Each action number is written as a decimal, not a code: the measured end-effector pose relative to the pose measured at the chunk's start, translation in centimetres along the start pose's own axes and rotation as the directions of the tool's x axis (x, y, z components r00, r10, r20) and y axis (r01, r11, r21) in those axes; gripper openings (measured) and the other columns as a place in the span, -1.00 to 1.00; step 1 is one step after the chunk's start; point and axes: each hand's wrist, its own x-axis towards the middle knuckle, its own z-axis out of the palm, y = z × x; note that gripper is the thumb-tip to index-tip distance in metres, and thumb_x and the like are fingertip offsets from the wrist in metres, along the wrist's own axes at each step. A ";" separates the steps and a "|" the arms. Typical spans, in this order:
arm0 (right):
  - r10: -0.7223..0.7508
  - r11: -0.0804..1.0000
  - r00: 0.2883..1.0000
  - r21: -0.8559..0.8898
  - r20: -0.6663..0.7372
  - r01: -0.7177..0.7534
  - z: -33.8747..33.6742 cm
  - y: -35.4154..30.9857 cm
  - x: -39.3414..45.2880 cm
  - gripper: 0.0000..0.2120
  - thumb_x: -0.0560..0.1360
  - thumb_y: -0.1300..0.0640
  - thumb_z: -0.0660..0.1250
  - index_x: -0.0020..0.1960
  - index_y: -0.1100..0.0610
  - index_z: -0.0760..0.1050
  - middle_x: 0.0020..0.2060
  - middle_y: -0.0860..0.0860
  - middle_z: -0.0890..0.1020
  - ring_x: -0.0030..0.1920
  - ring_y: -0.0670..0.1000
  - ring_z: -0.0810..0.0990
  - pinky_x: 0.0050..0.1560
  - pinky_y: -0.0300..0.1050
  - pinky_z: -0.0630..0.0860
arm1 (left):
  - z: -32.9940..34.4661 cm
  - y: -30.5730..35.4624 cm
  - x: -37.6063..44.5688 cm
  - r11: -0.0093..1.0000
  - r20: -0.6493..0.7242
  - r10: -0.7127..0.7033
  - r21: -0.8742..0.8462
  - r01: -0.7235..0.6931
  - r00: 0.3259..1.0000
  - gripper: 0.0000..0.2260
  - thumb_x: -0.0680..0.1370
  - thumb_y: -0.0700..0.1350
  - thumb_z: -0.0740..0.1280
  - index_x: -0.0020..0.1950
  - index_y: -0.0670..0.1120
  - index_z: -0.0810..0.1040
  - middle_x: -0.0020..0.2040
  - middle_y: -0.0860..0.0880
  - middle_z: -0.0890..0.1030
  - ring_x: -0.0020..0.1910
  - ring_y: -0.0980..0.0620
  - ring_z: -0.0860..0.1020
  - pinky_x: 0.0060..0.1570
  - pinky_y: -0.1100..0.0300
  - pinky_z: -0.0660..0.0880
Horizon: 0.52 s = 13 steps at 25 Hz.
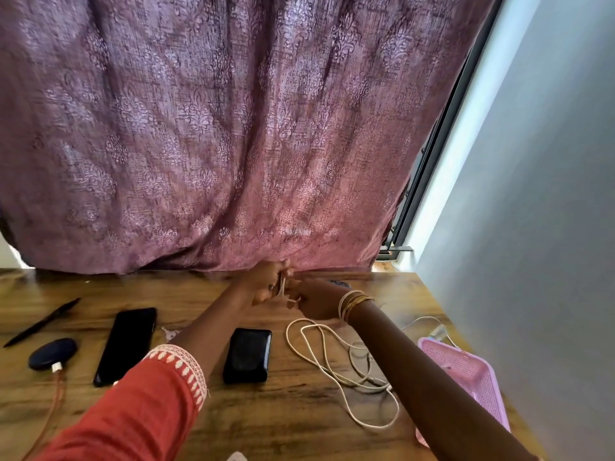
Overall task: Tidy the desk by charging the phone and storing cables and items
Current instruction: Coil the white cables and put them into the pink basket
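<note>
A wooden desk (283, 414) is set against a purple patterned curtain (206, 134). At its far edge, coils of a cream cable (332, 364) are gripped in the left hand (269, 281), and a strand is pinched by the right hand (316, 299); the slack is looped beside a black phone (126, 344), a power bank (248, 356) and a pink basket (466, 371).

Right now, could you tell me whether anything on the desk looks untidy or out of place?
Yes: the white cable sprawls in loose tangled loops beside the pink basket, only its far end gathered between both hands.
</note>
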 end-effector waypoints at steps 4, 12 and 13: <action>-0.071 0.996 0.997 0.047 0.008 0.071 -2.3 0.0 -0.9 -0.72 0.45 0.39 0.17 0.02 0.29 0.63 -0.11 0.20 0.66 -0.21 0.05 0.53 -0.15 -0.11 0.49 | 0.4 0.5 -0.9 0.904 0.089 -0.139 0.418 0.090 0.986 -0.80 0.63 -0.24 0.12 -0.09 -0.23 0.50 -0.31 -0.14 0.59 -0.40 0.02 0.57 -0.36 0.17 0.53; -0.087 0.983 0.884 -0.183 -0.459 0.002 -2.4 3.3 -0.8 -0.85 0.51 0.18 0.32 0.01 0.05 0.63 -0.01 0.02 0.64 -0.02 0.01 0.60 0.02 0.03 0.56 | -0.6 0.9 -0.9 0.853 0.536 -0.522 0.340 0.397 0.664 -0.65 0.53 -0.05 0.14 -0.08 -0.26 0.62 -0.55 0.00 0.40 -0.72 0.23 0.24 -0.67 0.40 0.20; -0.107 0.978 0.864 -0.209 -0.492 0.002 -1.7 3.6 -0.7 -0.86 0.51 0.19 0.33 0.01 0.05 0.63 -0.01 0.03 0.63 -0.03 0.01 0.59 0.00 0.01 0.58 | -0.6 1.0 -0.9 0.856 0.599 -0.515 0.325 0.402 0.614 -0.71 0.47 -0.04 0.26 -0.09 -0.25 0.61 -0.56 0.02 0.39 -0.72 0.22 0.26 -0.67 0.39 0.21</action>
